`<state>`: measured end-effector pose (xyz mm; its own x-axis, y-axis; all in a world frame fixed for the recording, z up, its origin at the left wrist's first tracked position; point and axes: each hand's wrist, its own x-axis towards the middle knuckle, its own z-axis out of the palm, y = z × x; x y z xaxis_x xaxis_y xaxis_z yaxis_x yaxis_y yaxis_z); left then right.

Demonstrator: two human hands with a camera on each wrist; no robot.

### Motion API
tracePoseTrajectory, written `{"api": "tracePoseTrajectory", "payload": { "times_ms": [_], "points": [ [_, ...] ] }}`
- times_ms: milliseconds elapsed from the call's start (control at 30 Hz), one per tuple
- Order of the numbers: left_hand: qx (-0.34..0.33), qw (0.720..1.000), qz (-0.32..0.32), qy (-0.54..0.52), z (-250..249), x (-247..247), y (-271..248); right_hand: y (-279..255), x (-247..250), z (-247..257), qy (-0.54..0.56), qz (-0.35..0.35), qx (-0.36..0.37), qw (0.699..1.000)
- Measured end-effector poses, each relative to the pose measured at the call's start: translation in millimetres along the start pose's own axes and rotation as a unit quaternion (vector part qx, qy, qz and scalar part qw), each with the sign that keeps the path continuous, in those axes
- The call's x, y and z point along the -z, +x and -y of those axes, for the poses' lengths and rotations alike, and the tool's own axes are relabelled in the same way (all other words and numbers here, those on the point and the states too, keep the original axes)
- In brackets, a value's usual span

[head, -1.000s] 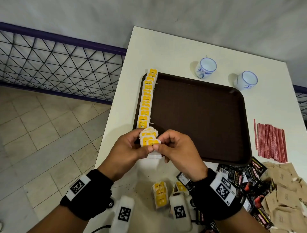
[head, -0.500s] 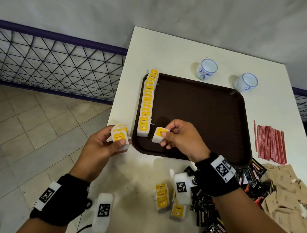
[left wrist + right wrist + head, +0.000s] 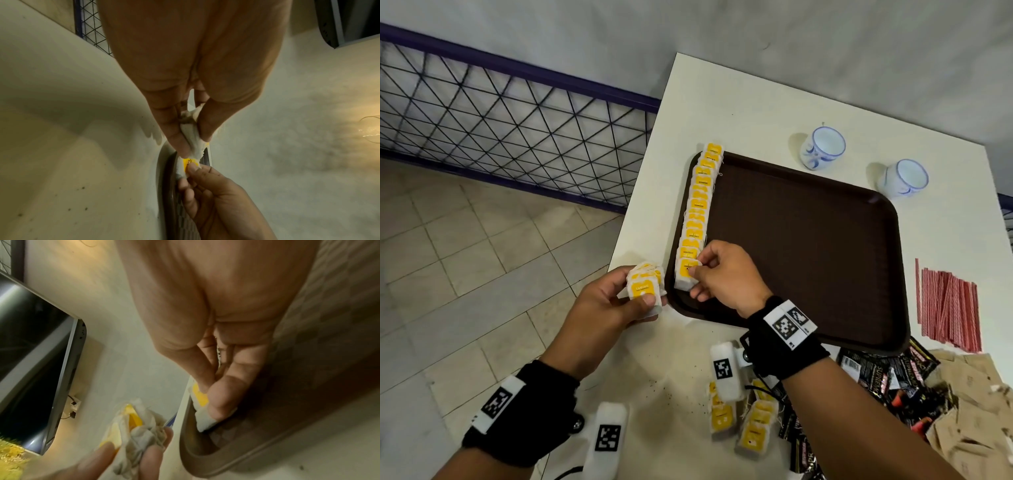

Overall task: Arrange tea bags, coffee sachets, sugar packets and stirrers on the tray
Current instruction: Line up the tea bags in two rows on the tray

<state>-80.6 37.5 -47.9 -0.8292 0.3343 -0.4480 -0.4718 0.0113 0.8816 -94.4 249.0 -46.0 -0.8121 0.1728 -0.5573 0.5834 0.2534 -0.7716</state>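
A dark brown tray (image 3: 808,246) lies on the white table (image 3: 750,113). Along its left edge runs a row of yellow-tagged tea bags (image 3: 700,205). My right hand (image 3: 697,274) pinches one tea bag (image 3: 686,274) at the near end of that row, the bag touching the tray (image 3: 226,449); in the right wrist view it is the tea bag (image 3: 200,400). My left hand (image 3: 633,301) grips a small stack of tea bags (image 3: 644,286) just left of the tray's near corner, seen bunched as the stack (image 3: 192,138) between the fingers.
Loose tea bags (image 3: 753,425) lie near the table's front edge. Black coffee sachets (image 3: 887,377) and brown sugar packets (image 3: 969,411) are piled at the front right. Red stirrers (image 3: 948,305) lie right of the tray. Two cups (image 3: 823,147) (image 3: 904,178) stand behind it.
My hands parted; the right carried one tea bag from the stack to the near end of the row on the tray. The left moved left with the stack.
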Motion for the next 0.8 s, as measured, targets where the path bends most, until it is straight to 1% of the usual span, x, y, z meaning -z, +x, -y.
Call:
{"api": "tracePoseTrajectory", "payload": {
  "times_ms": [167, 400, 533, 633, 700, 767, 800],
  "points": [
    [0.024, 0.999, 0.003, -0.024, 2.0, -1.2, 2.2, 1.9, -2.7, 0.9, 0.007, -0.016, -0.015, 1.000],
    [0.058, 0.996, 0.028, -0.061, -2.9, -4.1, 2.9, -0.4, -5.1, 0.1, 0.009, -0.024, -0.014, 1.000],
    [0.064, 0.995, 0.028, -0.067, -5.5, -6.2, 2.8, -3.0, -6.0, -0.3, 0.013, -0.020, -0.015, 1.000],
    [0.061, 0.996, 0.029, -0.063, -7.4, -6.1, 2.7, -8.2, -3.3, 3.1, 0.019, -0.032, -0.015, 0.999],
    [0.051, 0.997, 0.037, -0.052, -8.7, -6.3, 3.1, -12.9, 2.4, 6.4, -0.013, -0.060, 0.006, 0.998],
    [0.040, 0.998, 0.042, -0.038, -10.4, -7.4, 4.3, -20.5, 9.5, 11.1, -0.036, -0.086, 0.059, 0.994],
    [0.035, 0.998, 0.042, -0.030, -10.9, -8.6, 5.2, -25.5, 12.4, 13.6, -0.026, -0.083, 0.092, 0.992]
  ]
}}
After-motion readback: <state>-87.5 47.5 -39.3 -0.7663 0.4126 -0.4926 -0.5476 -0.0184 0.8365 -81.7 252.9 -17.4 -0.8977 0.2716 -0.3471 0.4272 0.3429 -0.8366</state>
